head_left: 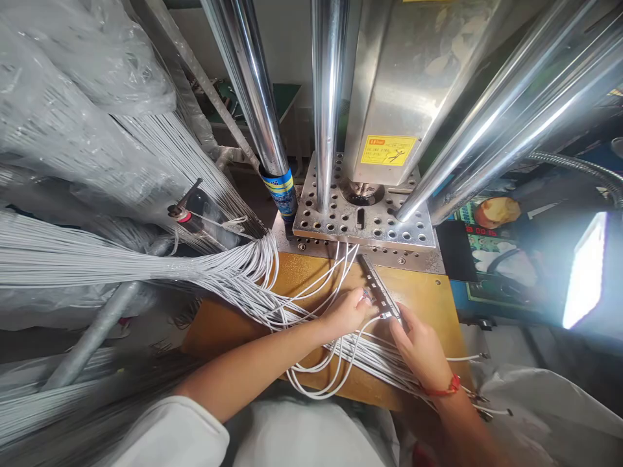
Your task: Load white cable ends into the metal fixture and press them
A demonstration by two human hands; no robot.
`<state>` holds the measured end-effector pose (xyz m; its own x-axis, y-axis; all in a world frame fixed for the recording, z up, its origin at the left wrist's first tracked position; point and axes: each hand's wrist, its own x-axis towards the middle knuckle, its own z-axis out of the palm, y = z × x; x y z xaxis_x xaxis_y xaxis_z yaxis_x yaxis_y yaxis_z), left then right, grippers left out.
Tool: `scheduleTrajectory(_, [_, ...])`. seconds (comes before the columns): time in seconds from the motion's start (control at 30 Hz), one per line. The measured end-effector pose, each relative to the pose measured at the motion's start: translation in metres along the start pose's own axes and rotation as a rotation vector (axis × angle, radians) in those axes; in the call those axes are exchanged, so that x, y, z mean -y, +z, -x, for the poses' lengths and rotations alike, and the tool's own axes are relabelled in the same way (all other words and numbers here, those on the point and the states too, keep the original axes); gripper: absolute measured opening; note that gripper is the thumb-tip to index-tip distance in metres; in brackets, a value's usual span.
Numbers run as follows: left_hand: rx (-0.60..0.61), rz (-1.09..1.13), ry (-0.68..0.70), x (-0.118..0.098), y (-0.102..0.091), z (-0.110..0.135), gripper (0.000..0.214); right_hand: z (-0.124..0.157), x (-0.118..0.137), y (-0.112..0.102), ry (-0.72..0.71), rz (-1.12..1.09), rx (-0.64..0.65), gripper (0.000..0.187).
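Note:
A narrow metal fixture bar lies at an angle on the yellow-brown work board. My left hand is closed in a pinch at the bar's near end, on a white cable end. My right hand rests beside it with fingertips pressed on the bar's lower end; a red cord circles its wrist. A big bundle of white cables comes in from the left and fans out under both hands across the board.
A press stands behind the board: a perforated steel plate, chrome columns and a head with a yellow warning label. A spray can stands at its left. Plastic-wrapped cable bundles fill the left. A bright lamp glares at right.

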<state>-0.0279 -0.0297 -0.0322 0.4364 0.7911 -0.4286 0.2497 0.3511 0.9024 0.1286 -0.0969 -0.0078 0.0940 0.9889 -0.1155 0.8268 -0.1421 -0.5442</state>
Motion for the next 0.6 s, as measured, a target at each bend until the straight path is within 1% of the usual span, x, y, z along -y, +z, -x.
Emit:
scheduleTrajectory(0.1, [0.011, -0.241, 0.078, 0.0024, 0.0044, -0.0021, 0.025, 0.0001, 0.0011, 0.0005, 0.015, -0.017, 0.020, 0.036])
scheduleTrajectory(0.2, [0.026, -0.328, 0.064, -0.0012, 0.0078, -0.0039, 0.026, 0.0011, 0.0012, 0.0017, -0.004, 0.004, 0.004, 0.036])
scheduleTrajectory(0.3, [0.033, -0.305, 0.031, -0.0058, 0.0085, -0.0041, 0.025, 0.0018, 0.0012, 0.0030, -0.011, 0.032, 0.006, 0.035])
scheduleTrajectory(0.47, [0.018, -0.167, 0.044, -0.0056, 0.0076, -0.0022, 0.022, 0.0014, 0.0015, 0.0032, 0.017, 0.048, 0.014, 0.034])
scheduleTrajectory(0.6, [-0.011, -0.218, 0.018, -0.0007, 0.0105, -0.0027, 0.025, 0.0027, 0.0033, 0.0046, -0.017, 0.101, -0.001, 0.035])
